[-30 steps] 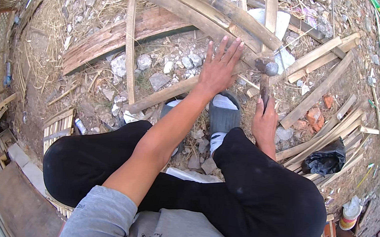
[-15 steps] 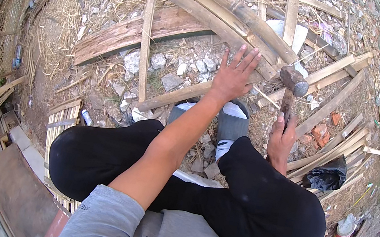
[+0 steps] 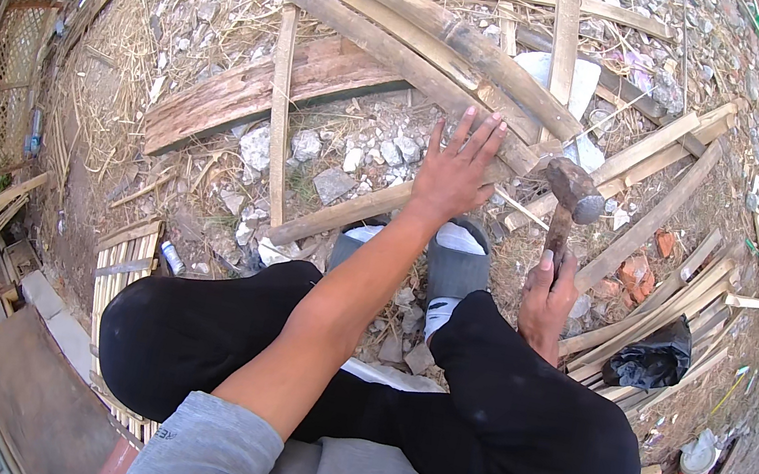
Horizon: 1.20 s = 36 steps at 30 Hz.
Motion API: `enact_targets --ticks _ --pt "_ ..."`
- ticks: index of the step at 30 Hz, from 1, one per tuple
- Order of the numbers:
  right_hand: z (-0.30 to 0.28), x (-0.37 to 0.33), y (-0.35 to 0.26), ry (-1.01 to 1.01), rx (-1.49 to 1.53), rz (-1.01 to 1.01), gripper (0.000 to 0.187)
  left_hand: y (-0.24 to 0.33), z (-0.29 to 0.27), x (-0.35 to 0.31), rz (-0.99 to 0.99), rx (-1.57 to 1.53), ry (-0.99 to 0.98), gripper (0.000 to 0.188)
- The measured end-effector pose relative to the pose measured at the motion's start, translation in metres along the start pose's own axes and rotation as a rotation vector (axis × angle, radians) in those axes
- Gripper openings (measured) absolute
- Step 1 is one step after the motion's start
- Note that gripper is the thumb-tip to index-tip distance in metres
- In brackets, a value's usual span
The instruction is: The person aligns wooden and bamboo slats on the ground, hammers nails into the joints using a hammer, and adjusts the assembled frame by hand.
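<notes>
My left hand lies flat with its fingers spread, its fingertips on a long split bamboo piece. In my right hand is the wooden handle of a hammer, the fingers wrapped round it near my right knee. The hammer's worn, rusty head is at the right-hand end of the bamboo; whether it touches the bamboo, I cannot tell. Alongside lies another long bamboo half. One more bamboo length runs under my left forearm, just ahead of my sandals.
A weathered plank lies on rubble at the left, with a thin slat across it. To the right are more bamboo strips, a brick fragment and a black plastic bag. A white bucket stands farther right.
The whole scene sits slightly lower in the picture, as the view has shifted. Against the bamboo, both hands and the hammer keep nearly the same places.
</notes>
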State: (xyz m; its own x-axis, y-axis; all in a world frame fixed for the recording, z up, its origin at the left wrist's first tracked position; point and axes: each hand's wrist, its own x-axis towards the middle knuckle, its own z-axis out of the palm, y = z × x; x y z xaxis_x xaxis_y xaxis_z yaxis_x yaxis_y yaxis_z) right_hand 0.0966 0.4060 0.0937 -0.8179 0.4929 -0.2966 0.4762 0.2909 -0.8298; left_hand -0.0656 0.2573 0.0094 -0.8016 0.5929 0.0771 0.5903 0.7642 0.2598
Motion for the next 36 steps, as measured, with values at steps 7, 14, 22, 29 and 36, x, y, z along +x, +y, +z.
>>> enact_targets --ticks 7,14,22,29,36 --pt "0.007 0.018 -0.009 -0.114 -0.19 -0.035 0.032 0.0 -0.003 0.001 -0.01 -0.005 -0.041 0.105" --pt "-0.033 0.033 -0.081 0.033 -0.008 -0.299 0.038 0.002 -0.006 0.003 -0.002 -0.001 -0.046 0.103" --pt "0.001 0.037 -0.009 -0.117 -0.375 -0.178 0.026 0.004 -0.003 0.005 0.007 -0.002 -0.027 0.102" --pt "0.001 0.018 -0.034 -0.073 -0.089 -0.171 0.029 -0.01 -0.009 -0.009 -0.006 0.035 -0.023 0.102" --pt "0.012 0.031 0.02 -0.031 -0.139 -0.108 0.036 0.004 0.0 0.007 0.015 -0.026 -0.025 0.101"
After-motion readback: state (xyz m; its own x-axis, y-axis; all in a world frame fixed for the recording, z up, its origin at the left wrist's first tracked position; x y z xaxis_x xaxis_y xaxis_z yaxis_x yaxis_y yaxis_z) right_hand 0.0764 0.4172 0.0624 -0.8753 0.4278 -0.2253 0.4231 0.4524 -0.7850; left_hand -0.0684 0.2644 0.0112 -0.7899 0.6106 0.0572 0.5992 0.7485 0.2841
